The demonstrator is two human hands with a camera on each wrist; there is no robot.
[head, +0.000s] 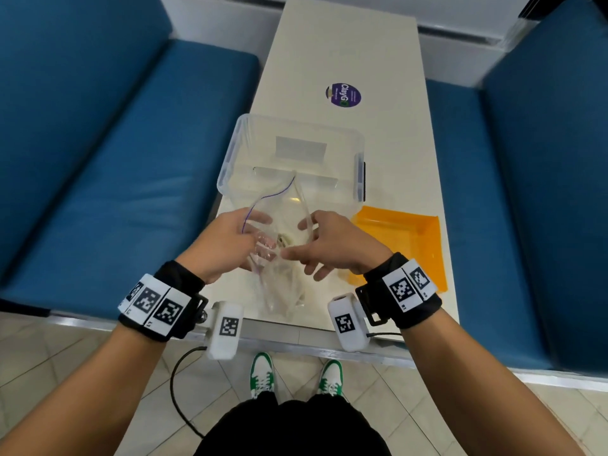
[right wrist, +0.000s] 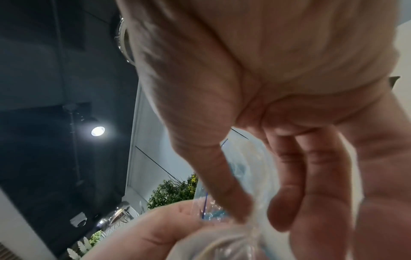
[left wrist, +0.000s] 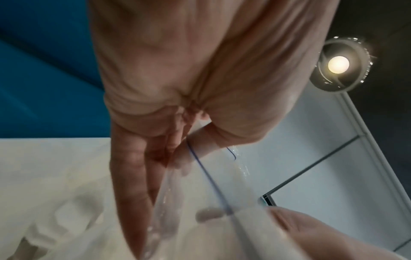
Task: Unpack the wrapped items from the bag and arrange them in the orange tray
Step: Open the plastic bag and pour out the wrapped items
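Note:
A clear zip bag with a blue seal line stands on the near end of the white table, its mouth pulled apart. My left hand pinches the bag's left rim; the left wrist view shows the film and blue line between thumb and fingers. At the bag's right rim, my right hand pinches the plastic between thumb and fingers. Wrapped items, pinkish and beige, lie inside the bag between my hands. The orange tray sits just right of my right hand, nothing visible in it.
A clear plastic bin stands just behind the bag, touching the tray's far corner. Farther back, a round purple sticker lies on the table. Blue benches flank the narrow table. The near table edge is close below the bag.

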